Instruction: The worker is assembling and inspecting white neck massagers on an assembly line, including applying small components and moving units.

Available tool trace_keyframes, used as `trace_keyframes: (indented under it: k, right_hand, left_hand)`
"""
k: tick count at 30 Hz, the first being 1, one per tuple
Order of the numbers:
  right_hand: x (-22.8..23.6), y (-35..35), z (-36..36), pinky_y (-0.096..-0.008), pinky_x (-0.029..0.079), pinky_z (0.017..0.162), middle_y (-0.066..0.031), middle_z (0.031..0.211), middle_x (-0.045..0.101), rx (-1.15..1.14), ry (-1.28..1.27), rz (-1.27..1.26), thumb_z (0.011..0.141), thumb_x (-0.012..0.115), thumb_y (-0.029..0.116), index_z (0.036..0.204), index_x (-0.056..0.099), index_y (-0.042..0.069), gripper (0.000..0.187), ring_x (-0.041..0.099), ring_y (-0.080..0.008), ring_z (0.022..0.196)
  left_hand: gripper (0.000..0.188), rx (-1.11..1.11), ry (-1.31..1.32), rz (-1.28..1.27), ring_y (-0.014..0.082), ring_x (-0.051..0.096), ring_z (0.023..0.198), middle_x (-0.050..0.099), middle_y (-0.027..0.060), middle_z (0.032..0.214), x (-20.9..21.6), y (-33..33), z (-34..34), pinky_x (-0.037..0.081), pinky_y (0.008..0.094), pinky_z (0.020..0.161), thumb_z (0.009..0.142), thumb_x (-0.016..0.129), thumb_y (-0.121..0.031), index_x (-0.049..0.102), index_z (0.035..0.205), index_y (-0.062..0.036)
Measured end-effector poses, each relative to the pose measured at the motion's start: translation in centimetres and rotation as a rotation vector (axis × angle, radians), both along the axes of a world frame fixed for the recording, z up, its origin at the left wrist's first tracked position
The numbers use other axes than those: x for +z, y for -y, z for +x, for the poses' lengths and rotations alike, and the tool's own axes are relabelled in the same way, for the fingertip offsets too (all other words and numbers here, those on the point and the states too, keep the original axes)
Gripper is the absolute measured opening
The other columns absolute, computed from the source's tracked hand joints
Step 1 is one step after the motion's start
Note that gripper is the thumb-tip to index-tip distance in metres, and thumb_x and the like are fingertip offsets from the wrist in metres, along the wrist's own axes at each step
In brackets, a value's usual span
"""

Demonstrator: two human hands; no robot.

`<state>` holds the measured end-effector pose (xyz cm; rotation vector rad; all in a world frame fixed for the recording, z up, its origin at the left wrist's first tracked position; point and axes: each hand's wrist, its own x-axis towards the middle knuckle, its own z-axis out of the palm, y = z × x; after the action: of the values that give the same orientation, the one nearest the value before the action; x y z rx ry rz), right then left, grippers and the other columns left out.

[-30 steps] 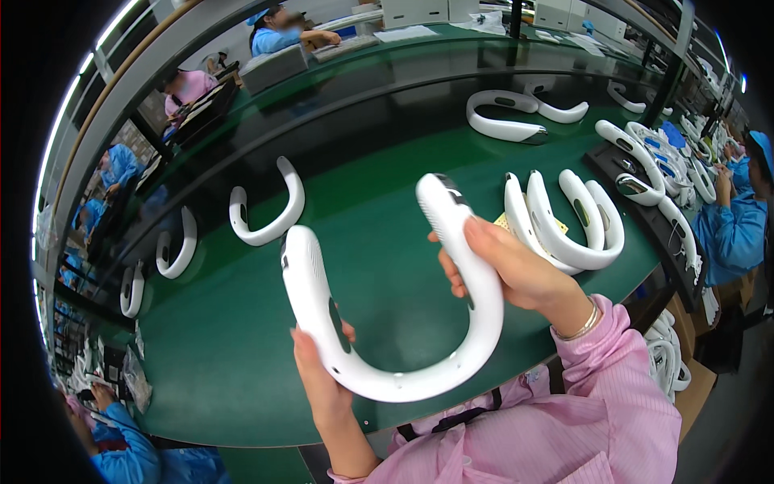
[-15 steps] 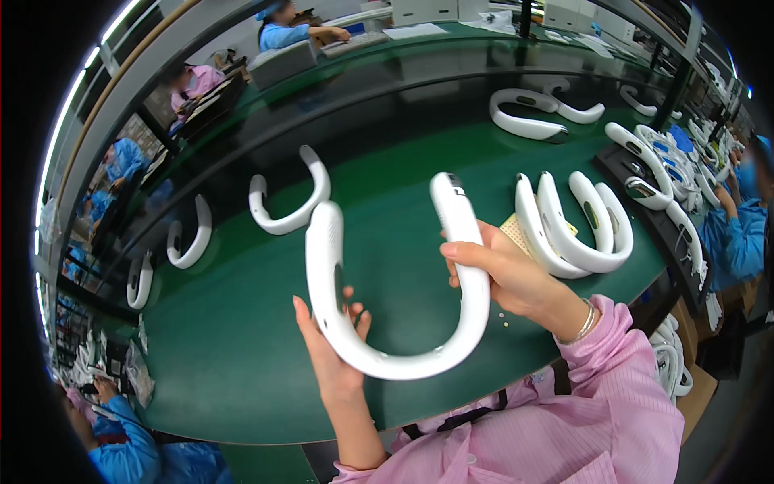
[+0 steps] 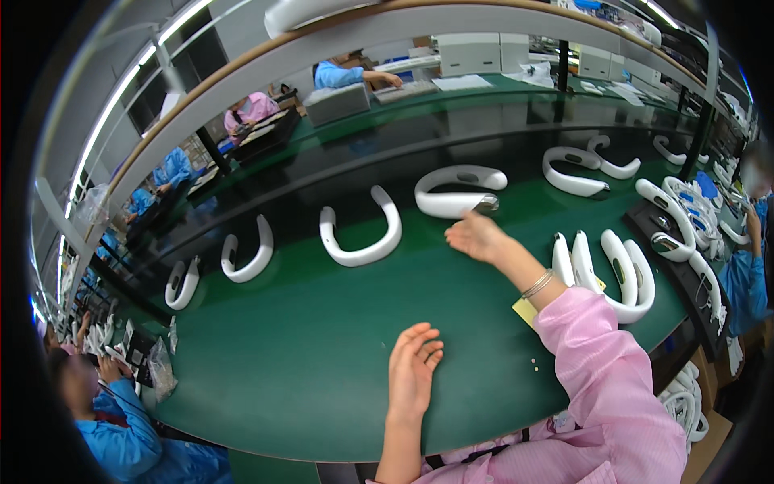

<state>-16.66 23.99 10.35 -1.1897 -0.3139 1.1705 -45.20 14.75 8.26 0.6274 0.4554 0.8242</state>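
Note:
A white U-shaped neckband device (image 3: 439, 207) lies on its side on the green table, toward the far edge. Just in front of its near end is my right hand (image 3: 477, 237), fingers extended and nothing in them; whether a fingertip still touches the band cannot be made out. My left hand (image 3: 413, 373) hovers over the near middle of the table, empty, its fingers loosely bent and apart. To the left of that band stands another white neckband (image 3: 363, 252). Beside my right forearm lies a group of nested neckbands (image 3: 629, 302), partly hidden by the sleeve.
Two more neckbands (image 3: 250, 266) (image 3: 184, 289) continue the row leftward. Others (image 3: 576, 179) lie at the far right. A black tray (image 3: 685, 266) with bands and cables borders the right side. Yellow paper (image 3: 526, 313) lies under my right arm. Co-workers in blue sit left and right.
The neckband that my right hand held has been set down at the far side of the table and released. My left hand has moved rightward and lower. The view has shifted.

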Motion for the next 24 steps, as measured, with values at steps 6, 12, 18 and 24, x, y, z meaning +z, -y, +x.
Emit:
trace_keyframes:
  k: [6,12,18,24]
  right_hand:
    - [-3.5,-4.7,-6.7,-0.0453,0.026,0.105,-0.0174,0.125,0.046,0.128,1.997,0.335,0.073,0.067,0.014,0.12,0.047,0.002,0.053,0.037,-0.0332,0.122]
    - [1.9,-5.2,-11.1,-0.0379,0.035,0.079,-0.0119,0.087,0.044,0.075,1.733,0.618,0.075,0.05,-0.008,0.081,0.048,0.005,0.014,0.042,-0.0295,0.088]
    - [-0.1,-6.1,-7.7,-0.0467,0.025,0.103,-0.0115,0.103,0.054,0.245,2.012,0.43,0.076,0.063,0.009,0.12,0.046,0.005,0.047,0.046,-0.0302,0.109]
    - [-2.9,-4.3,-6.3,-0.0475,0.026,0.099,-0.0093,0.094,0.051,0.165,2.04,0.271,0.079,0.062,0.022,0.096,0.057,0.008,0.023,0.046,-0.0263,0.102]
  left_hand:
    - [0.02,-0.005,0.0,0.011,0.0145,0.056,0.081,0.059,0.007,0.093,-0.4,-0.4,-0.8,0.046,0.0271,0.073,0.087,0.048,-0.013,0.052,0.104,-0.003]
    - [0.017,0.336,-0.161,0.216,0.0116,0.056,0.081,0.058,0.0055,0.094,-0.2,-1.0,-3.1,0.044,0.0243,0.073,0.085,0.052,-0.008,0.055,0.101,-0.004]
    - [0.017,0.371,-0.169,0.294,0.0119,0.055,0.082,0.057,0.0062,0.095,0.3,-1.3,-3.3,0.045,0.0247,0.073,0.086,0.05,-0.007,0.055,0.102,-0.0017]
    - [0.018,0.385,-0.23,0.432,0.0154,0.056,0.092,0.058,0.0087,0.102,0.7,-0.1,-4.8,0.046,0.0276,0.078,0.086,0.049,-0.003,0.055,0.102,0.0]
